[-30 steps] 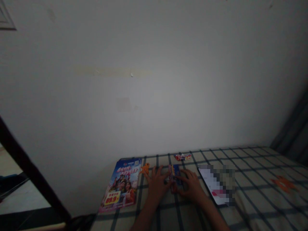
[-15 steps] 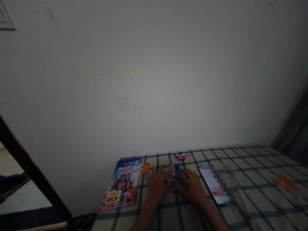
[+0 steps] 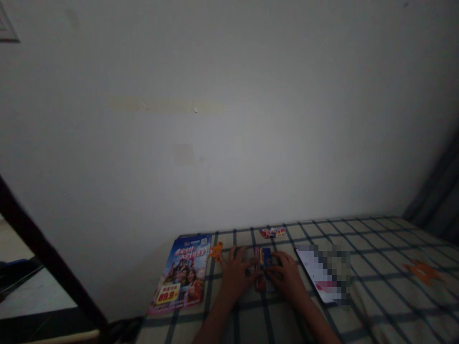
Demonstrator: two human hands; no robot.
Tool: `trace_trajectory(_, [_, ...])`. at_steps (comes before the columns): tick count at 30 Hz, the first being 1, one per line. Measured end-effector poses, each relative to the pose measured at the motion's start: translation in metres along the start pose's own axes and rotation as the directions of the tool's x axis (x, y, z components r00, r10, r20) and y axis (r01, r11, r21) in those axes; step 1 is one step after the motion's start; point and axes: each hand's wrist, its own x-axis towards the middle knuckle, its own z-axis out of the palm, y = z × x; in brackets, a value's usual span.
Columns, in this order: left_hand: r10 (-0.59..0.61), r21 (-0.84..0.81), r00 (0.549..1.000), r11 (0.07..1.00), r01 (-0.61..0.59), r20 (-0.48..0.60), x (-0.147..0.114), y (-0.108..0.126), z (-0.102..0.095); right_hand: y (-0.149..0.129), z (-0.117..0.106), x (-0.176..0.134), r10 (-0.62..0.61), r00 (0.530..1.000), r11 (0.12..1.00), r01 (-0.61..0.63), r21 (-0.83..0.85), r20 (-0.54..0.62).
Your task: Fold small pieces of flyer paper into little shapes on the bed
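Note:
A small folded piece of printed paper [image 3: 266, 257], blue with red and yellow, lies on the checked cloth between my hands. My left hand [image 3: 236, 273] holds its left edge with the thumb and index finger, the other fingers spread over the cloth. From the opposite side, my right hand [image 3: 286, 274] grips the right edge with bent fingers, the thumb near the lower part. Fingertips hide parts of the paper. Just left of my left hand is an orange paper cutout [image 3: 216, 251]. Beyond both hands lies a red and white printed paper scrap [image 3: 273, 232].
A glossy printed flyer [image 3: 184, 272] lies at the left edge of the checked cloth [image 3: 380, 248]. Right of my right hand rests a tablet-like device [image 3: 317, 274], partly blurred out. Farther right is another orange cutout [image 3: 423, 271]. A pale wall [image 3: 251, 119] rises behind.
My right hand's fingers have shifted slightly and draw closer to the paper's edge. More of the paper's blue face shows. Its position is nearly the same.

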Motion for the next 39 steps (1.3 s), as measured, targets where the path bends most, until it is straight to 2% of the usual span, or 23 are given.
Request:
trace_trajectory(15, [-0.022,-0.017,1.000,1.000,0.022,-0.010,0.003,-0.003,0.007,-0.007,0.001,0.022,0.168,0.986,0.980,-0.167,-0.111,0.003])
trace_trajectory(23, [-0.008,-0.001,1.000,1.000,0.008,0.022,0.003,-0.003,0.004,-0.012,0.001,0.042,0.226,0.973,0.962,-0.231,-0.145,-0.047])
trace_trajectory(29, [0.001,-0.015,1.000,1.000,-0.001,0.000,0.002,-0.003,0.003,-0.008,0.009,0.048,0.175,0.980,0.969,-0.189,-0.160,-0.100])
trace_trajectory(34, [-0.019,-0.007,0.999,1.000,0.020,0.038,0.002,-0.001,-0.002,-0.010,0.013,0.046,0.181,0.972,0.961,-0.207,-0.183,-0.152])
trace_trajectory(39, [-0.024,-0.011,0.999,1.000,0.025,0.021,0.001,0.000,-0.001,-0.011,0.010,0.045,0.172,0.977,0.971,-0.189,-0.145,-0.122])
